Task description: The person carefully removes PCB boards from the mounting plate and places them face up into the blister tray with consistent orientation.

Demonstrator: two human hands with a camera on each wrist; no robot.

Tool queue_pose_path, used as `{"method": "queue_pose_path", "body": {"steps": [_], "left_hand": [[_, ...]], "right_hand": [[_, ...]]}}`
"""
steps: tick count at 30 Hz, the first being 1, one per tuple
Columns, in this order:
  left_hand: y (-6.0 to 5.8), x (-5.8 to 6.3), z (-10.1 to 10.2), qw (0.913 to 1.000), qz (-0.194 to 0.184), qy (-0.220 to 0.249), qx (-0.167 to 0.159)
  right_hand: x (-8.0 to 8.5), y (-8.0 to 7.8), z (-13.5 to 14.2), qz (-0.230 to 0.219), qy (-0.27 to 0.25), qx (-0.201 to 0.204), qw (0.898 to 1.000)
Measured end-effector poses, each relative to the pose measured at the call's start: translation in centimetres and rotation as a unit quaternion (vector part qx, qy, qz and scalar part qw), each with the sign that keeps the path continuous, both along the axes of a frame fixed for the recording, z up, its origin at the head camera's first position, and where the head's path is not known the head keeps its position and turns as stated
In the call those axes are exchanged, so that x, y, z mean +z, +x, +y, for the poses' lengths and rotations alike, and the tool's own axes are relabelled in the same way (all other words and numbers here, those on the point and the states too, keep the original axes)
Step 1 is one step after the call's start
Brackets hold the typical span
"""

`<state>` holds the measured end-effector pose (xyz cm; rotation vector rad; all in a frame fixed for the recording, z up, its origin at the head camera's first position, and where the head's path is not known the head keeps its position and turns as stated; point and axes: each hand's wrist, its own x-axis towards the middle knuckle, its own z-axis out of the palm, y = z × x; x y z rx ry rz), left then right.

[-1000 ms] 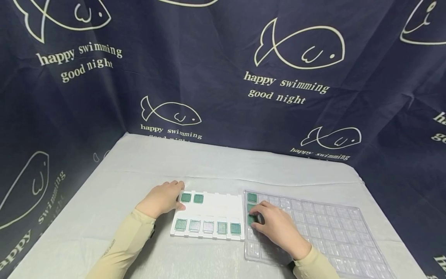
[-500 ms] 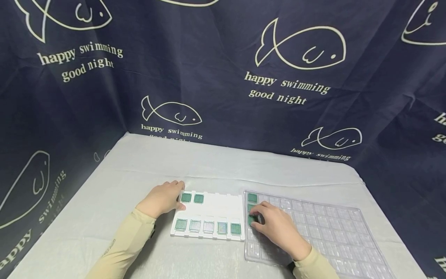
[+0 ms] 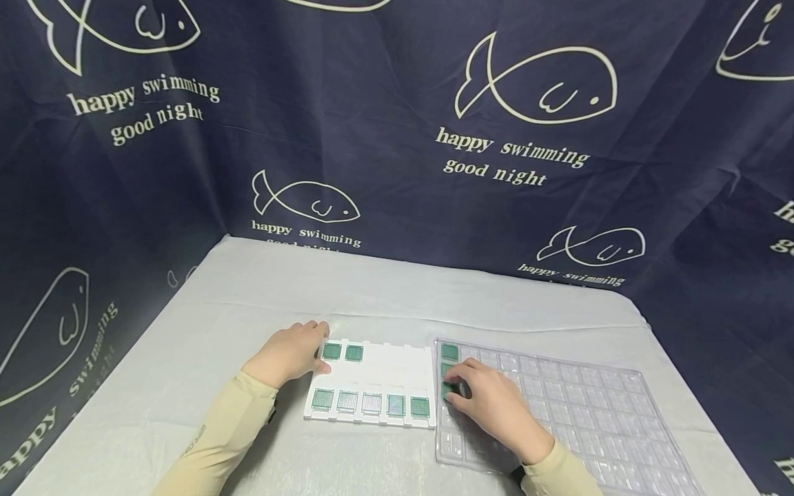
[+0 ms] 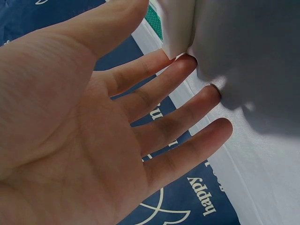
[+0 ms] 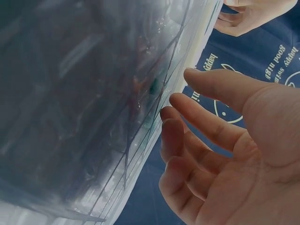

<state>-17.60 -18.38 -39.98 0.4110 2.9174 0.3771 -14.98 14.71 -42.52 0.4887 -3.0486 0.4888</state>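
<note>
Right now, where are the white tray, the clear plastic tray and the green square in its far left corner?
White tray (image 3: 380,373), head view: bare middle.
Clear plastic tray (image 3: 586,405), head view: among its compartments.
Green square (image 3: 449,352), head view: its top face.

Dark navy fabric (image 3: 384,138) hung behind a table (image 3: 372,289) and along its left and right sides, enclosing it like soft walls. Cream outlines of fish (image 3: 552,86) repeated across it, with the words "happy swimming good night" (image 3: 511,148) in cream lettering beneath several of them. Folds and creases ran through the hanging. A pale grey-white covering lay over the tabletop, one long crease crossing its far part. Light fell softly, leaving a faint sheen towards the front.
</note>
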Motion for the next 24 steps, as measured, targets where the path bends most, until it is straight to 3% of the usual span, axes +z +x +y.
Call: {"method": "queue_pose_path", "body": {"steps": [24], "left_hand": [[-0.17,-0.22,0.01,1.0000,0.003,-0.001,-0.001]], "right_hand": [[0.57,-0.19,-0.03,-0.001,-0.014,-0.004,1.000]]}}
